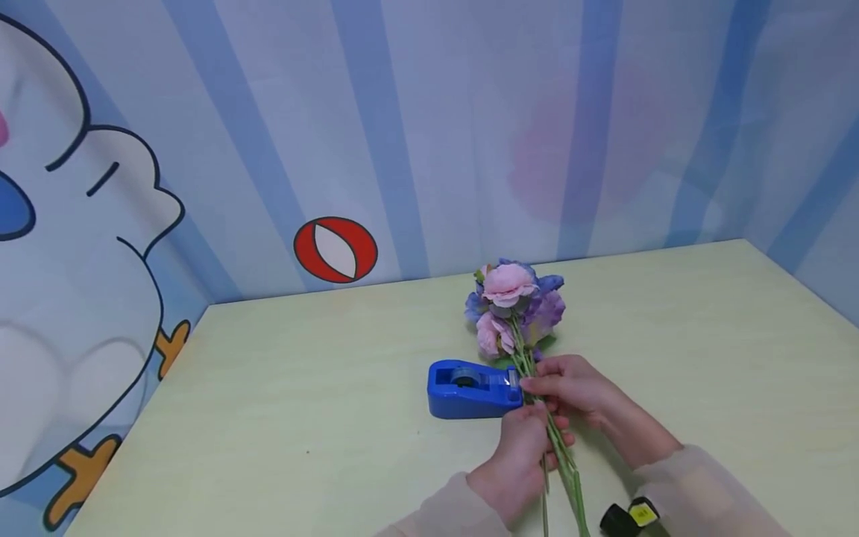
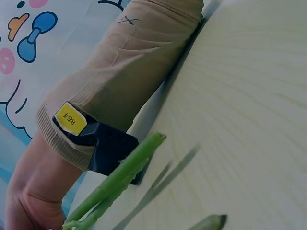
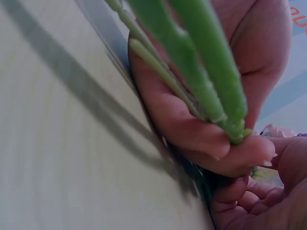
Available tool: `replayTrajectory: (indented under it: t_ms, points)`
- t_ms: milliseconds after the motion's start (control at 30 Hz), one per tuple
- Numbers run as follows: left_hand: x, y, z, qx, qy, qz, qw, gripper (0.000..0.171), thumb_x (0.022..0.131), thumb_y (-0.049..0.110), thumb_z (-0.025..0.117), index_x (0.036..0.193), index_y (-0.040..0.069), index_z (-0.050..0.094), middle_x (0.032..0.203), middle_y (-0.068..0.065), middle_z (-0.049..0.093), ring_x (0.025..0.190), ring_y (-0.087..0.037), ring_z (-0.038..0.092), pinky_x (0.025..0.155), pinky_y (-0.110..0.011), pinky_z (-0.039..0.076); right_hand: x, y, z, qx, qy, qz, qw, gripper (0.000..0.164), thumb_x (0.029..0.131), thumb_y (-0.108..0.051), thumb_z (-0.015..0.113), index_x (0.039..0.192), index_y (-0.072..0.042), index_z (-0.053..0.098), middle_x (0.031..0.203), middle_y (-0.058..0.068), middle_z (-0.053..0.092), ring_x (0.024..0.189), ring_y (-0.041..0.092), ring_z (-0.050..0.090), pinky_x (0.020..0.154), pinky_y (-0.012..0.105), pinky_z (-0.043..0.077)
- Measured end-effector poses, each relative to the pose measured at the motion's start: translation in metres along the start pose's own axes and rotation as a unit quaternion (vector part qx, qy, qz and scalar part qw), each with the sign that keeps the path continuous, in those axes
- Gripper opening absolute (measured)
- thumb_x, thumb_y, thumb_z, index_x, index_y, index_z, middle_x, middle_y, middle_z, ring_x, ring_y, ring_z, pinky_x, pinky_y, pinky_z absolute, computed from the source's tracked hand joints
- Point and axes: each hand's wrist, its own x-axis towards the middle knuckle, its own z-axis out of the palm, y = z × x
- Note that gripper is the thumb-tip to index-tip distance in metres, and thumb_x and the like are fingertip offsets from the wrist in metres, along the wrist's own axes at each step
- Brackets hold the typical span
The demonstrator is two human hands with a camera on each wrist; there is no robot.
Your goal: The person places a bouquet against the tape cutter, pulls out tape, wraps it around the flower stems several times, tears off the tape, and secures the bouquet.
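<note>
Pink, purple and blue flowers form a bunch whose green stems run toward the front edge. My left hand grips the stems around their middle; in the right wrist view its curled fingers lie under the thick green stems. Just above it, my right hand pinches the stems, its thumb tip close to the cutter end of a blue tape dispenser. Whether a strip of tape is also between those fingers cannot be told. Cut stem ends cross the left wrist view.
The tape dispenser stands left of the stems on a pale yellow table. Behind it rises a blue striped backdrop with a cartoon figure at left. A black wrist camera sits on the right sleeve.
</note>
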Motion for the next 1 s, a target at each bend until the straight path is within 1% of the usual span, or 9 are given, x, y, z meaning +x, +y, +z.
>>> replayTrajectory:
  t_ms: [233, 433, 767, 1000]
  points:
    - [0.0006, 0.0004, -0.0002, -0.007, -0.001, 0.005, 1.0, 0.025, 0.1, 0.009, 0.035, 0.086, 0.008, 0.056, 0.064, 0.003, 0.047, 0.05, -0.007, 0.048, 0.046, -0.016, 0.037, 0.0014, 0.001, 0.0027, -0.006, 0.015, -0.004, 1.0, 0.014, 0.089, -0.005, 0.058, 0.078, -0.004, 0.051, 0.055, -0.002, 0.049, 0.047, 0.006, 0.046, 0.045, 0.019, 0.039]
    - [0.0006, 0.0005, 0.0002, -0.007, 0.002, 0.003, 1.0, 0.025, 0.101, 0.01, 0.035, 0.086, 0.008, 0.055, 0.064, 0.004, 0.046, 0.05, -0.007, 0.047, 0.045, -0.016, 0.036, 0.0009, 0.0009, 0.0044, -0.014, 0.031, -0.001, 0.999, 0.013, 0.09, -0.007, 0.06, 0.08, -0.003, 0.051, 0.055, -0.003, 0.05, 0.048, 0.006, 0.047, 0.046, 0.019, 0.04]
    - [0.0004, -0.0012, 0.0029, -0.005, 0.009, 0.007, 0.9999, 0.026, 0.1, 0.008, 0.036, 0.083, 0.009, 0.056, 0.063, 0.004, 0.045, 0.049, -0.007, 0.047, 0.044, -0.016, 0.036, 0.0014, 0.0026, 0.0016, -0.029, 0.033, 0.0, 0.999, 0.012, 0.09, -0.006, 0.059, 0.082, -0.001, 0.051, 0.057, -0.001, 0.05, 0.049, 0.007, 0.048, 0.047, 0.019, 0.041]
    - [-0.0009, -0.0006, 0.0023, 0.0, 0.012, 0.009, 0.9999, 0.026, 0.1, 0.009, 0.036, 0.081, 0.01, 0.054, 0.063, 0.005, 0.045, 0.048, -0.006, 0.047, 0.044, -0.016, 0.034, 0.0011, 0.001, 0.0016, -0.021, 0.018, -0.001, 1.0, 0.013, 0.089, -0.006, 0.06, 0.08, -0.002, 0.051, 0.056, -0.001, 0.051, 0.047, 0.007, 0.048, 0.046, 0.019, 0.041]
